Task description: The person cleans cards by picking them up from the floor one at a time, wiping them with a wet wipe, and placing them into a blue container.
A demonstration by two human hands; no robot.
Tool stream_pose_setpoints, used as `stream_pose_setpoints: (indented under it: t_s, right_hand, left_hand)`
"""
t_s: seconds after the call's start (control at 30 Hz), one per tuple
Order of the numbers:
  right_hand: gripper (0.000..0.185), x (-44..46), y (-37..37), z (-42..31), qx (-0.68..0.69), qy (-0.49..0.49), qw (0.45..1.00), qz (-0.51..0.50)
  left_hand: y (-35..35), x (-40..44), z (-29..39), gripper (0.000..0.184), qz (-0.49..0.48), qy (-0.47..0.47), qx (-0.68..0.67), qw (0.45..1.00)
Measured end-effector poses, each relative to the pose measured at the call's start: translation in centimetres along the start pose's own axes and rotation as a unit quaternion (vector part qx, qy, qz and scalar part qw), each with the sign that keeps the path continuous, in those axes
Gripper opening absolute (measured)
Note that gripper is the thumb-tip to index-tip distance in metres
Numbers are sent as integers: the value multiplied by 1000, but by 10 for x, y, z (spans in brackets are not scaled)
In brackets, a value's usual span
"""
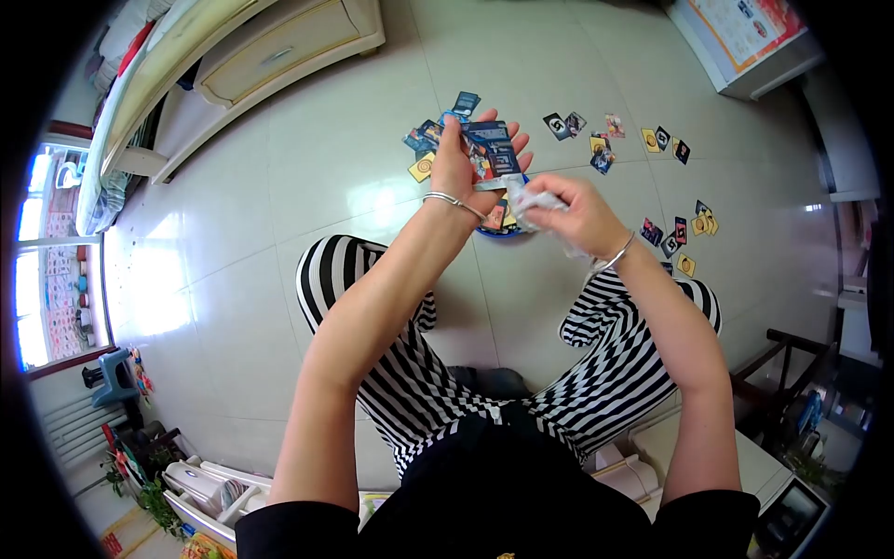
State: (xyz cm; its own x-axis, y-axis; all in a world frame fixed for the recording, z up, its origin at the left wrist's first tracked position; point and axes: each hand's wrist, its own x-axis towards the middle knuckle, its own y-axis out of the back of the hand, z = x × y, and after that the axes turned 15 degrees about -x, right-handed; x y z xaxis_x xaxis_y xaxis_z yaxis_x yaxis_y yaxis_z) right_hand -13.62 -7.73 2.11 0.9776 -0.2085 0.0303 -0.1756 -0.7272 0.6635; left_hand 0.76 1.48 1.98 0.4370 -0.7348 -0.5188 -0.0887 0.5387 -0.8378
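My left hand (pixel 454 166) is palm up and holds a dark blue printed trading card (pixel 491 152), with the thumb at its side and the fingertips showing past its far edge. My right hand (pixel 582 214) pinches a crumpled whitish wipe or tissue (pixel 538 207), whose end touches the card's near edge. Beneath my hands is a round blue container (pixel 503 234) with cards in it, mostly hidden. Just past my left hand several cards lie in a loose pile, among them a yellow card (pixel 422 167) and a dark card (pixel 467 102).
More cards lie scattered on the tiled floor (pixel 372 112) to the right, including a yellow card (pixel 685 265) and a black card (pixel 556 126). A drawer cabinet (pixel 279 56) stands at the far left, and a white cabinet (pixel 736 47) at the far right. My striped knees flank the container.
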Motion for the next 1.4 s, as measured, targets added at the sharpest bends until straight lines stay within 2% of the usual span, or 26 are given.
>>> stream_pose_setpoints:
  t_s: [0.03,0.07,0.1,0.13,0.2,0.23,0.27,0.33,0.37,0.4,0.47,0.5,0.53,0.6,0.67,0.73,0.77,0.87,0.93,1.0,1.03,1.07,1.13,1.27,1.33,1.4]
  right_hand:
    - [17,2,6,0,202,-57,978,11]
    - [20,5,12,-2,396,-112,911,21]
    - [22,10,20,-13,465,-108,877,55]
    - [22,15,19,-5,466,-107,877,55]
    - [21,25,17,7,524,-144,836,81]
    - [19,24,13,-2,504,-160,839,126]
    - [19,27,7,-4,505,-160,839,127]
    - [17,32,-3,-1,390,-103,905,138]
    - [16,33,-4,0,265,-63,948,166]
    - [16,34,-5,-1,265,-64,948,166]
    - [12,37,-5,-2,37,-37,974,219]
    - [13,40,-6,-2,-32,7,964,263]
    - [13,42,-5,-2,-32,4,964,264]
    - [18,43,-3,-5,-165,47,941,290]
    - [21,40,-4,-10,-174,54,942,282]
    - [24,31,-9,-18,-173,117,947,243]
    - [25,29,-14,-22,-152,172,941,250]
    - [23,22,-19,-24,-141,176,954,196]
    - [19,31,-16,-18,-151,139,952,229]
    - [13,45,-7,-10,-175,71,937,293]
    - [10,48,-5,-7,-195,51,931,303]
    - [10,46,-8,-8,-195,52,931,303]
    - [12,39,-14,-15,-229,113,922,292]
    - [14,38,-15,-11,-247,139,916,283]
    - [16,52,2,1,-300,62,902,302]
    - [16,53,4,-1,-312,52,897,308]
  left_hand:
    - [2,3,3,55,-47,13,-18,999]
    - [5,5,6,56,-94,26,-35,995]
    - [5,5,9,53,-121,28,-36,992]
    - [6,7,9,53,-121,28,-35,992]
    - [8,13,7,46,-103,19,-22,994]
    - [4,10,0,35,-28,-16,-3,999]
    - [9,16,-5,35,-28,-15,-2,999]
    - [12,21,-11,26,-87,-12,105,991]
    - [16,20,-16,22,-69,-11,163,984]
    - [13,15,-18,22,-69,-10,163,984]
    - [6,7,-21,26,-54,45,63,996]
    - [2,2,-20,33,-46,82,20,995]
    - [1,-3,-18,33,-45,84,22,995]
    - [2,-9,-11,38,-156,171,-55,971]
    - [5,-5,-7,39,-167,185,-82,965]
    - [1,-2,-6,45,-195,125,-61,971]
    - [2,-5,-6,45,-177,129,-91,972]
    - [8,-6,-11,43,-176,112,-98,973]
    - [17,-3,-15,42,-189,138,-108,966]
    - [26,0,-16,42,-287,275,-293,870]
    - [23,1,-16,40,-239,232,-216,918]
    - [19,1,-18,40,-241,232,-216,917]
    - [14,2,-20,37,-210,119,-93,966]
    - [13,-4,-21,35,-239,138,-73,958]
    - [12,-6,-22,37,-175,145,-135,965]
    - [12,-3,-21,38,-200,166,-154,953]
